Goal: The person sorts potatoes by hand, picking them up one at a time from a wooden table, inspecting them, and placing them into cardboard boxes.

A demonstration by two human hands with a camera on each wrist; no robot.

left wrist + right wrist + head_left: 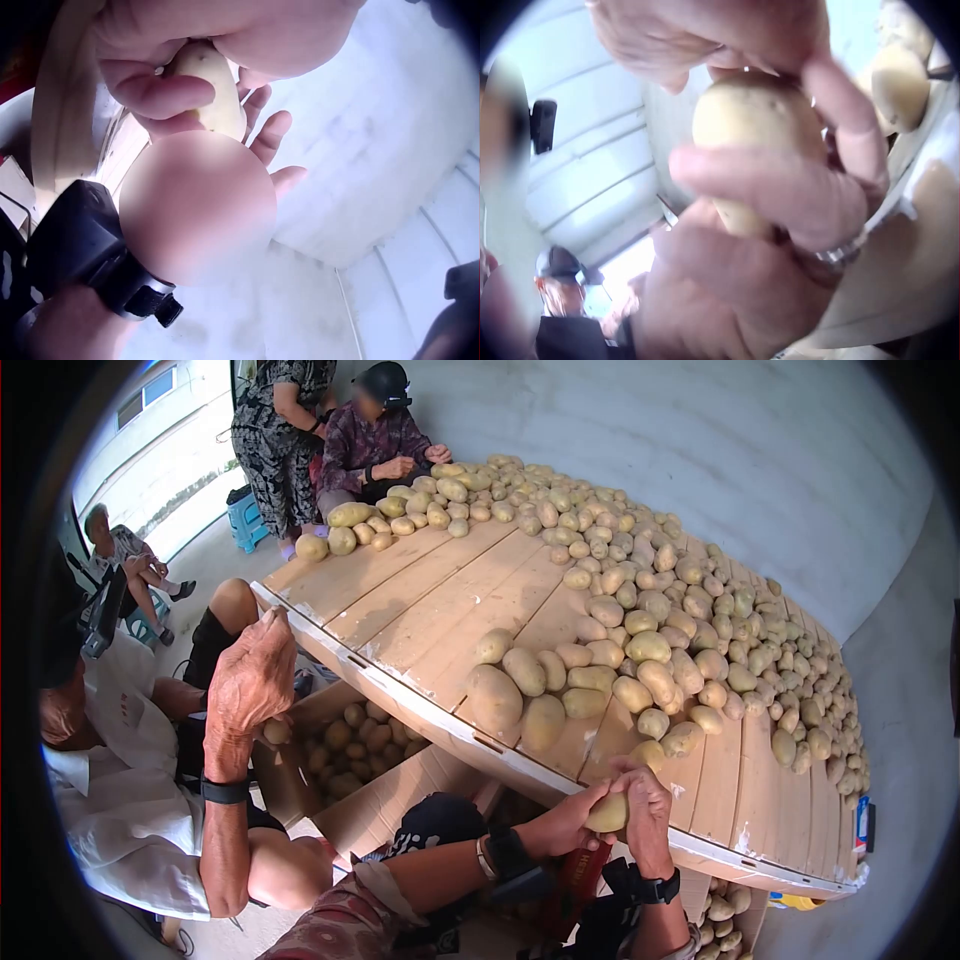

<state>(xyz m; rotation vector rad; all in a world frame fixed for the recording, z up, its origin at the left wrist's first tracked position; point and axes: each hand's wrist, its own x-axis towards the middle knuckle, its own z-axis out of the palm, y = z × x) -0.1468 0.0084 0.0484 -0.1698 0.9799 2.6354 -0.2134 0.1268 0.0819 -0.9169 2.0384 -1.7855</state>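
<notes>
Both hands meet at one yellowish potato [607,813] just off the near edge of the wooden table. My left hand [562,828], with a bracelet and black band at its wrist, grips it from the left. From the right, my right hand [648,812] holds it with bent fingers. In the left wrist view the potato [217,94] shows between the two hands, with some fingers spread beyond it. A thumb or finger lies across the potato [742,120] in the right wrist view, and other fingers hide part of it.
Many potatoes [655,680] cover the table [400,610], a bordering group nearest my hands. Boxes of potatoes [350,745] stand below its edge. A person's raised arm [235,740] is at the left; other people [375,445] are at the far end.
</notes>
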